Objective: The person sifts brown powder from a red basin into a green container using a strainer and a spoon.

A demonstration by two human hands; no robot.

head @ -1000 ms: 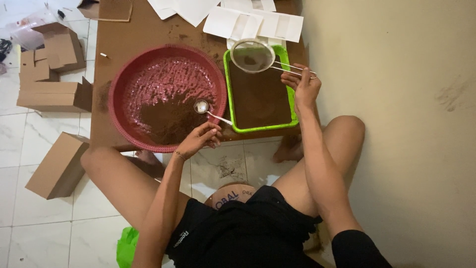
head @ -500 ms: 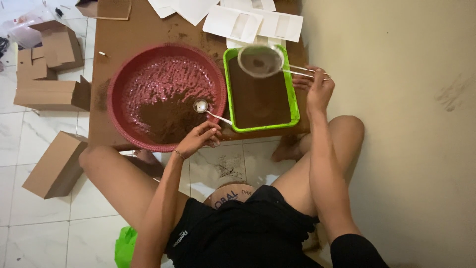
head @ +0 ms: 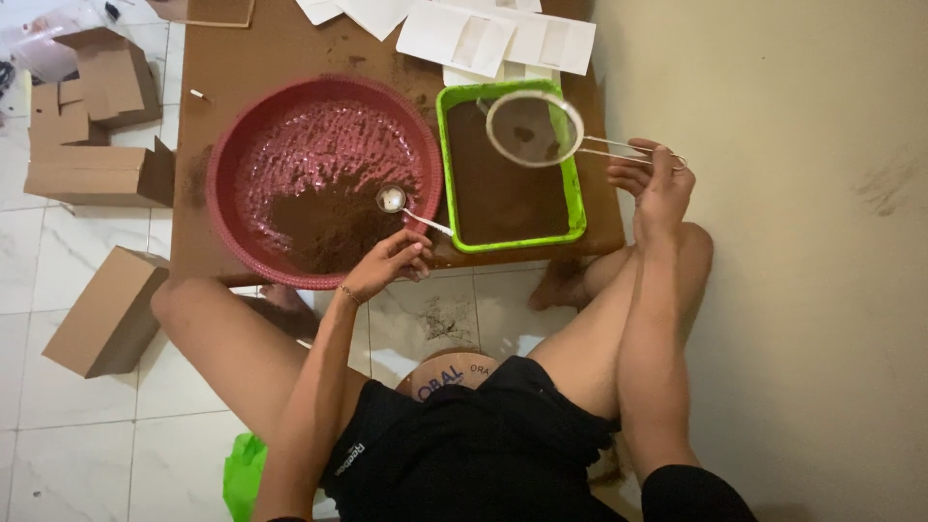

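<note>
My left hand (head: pixel 389 263) grips a metal spoon (head: pixel 391 200) whose bowl hovers over the brown powder in a round red basin (head: pixel 228 164). My right hand (head: pixel 653 178) holds the wire handle of a round mesh sieve (head: pixel 534 128), held above the upper right part of a green rectangular tray (head: pixel 577 188) filled with fine brown powder. A little brown residue lies in the sieve mesh. Basin and tray sit side by side on a brown board (head: pixel 280 48) on the floor, between my bent legs.
White paper packets (head: pixel 493 34) lie beyond the tray. Cardboard boxes (head: pixel 97 106) and a folded box (head: pixel 108 311) rest on the white tiled floor at left. A beige wall (head: pixel 793 242) runs along the right. A green bag (head: pixel 246 474) lies beside my left leg.
The sieve and my right hand have shifted rightward and slightly lower over the tray. My left hand with the spoon has stayed at the basin's right side.
</note>
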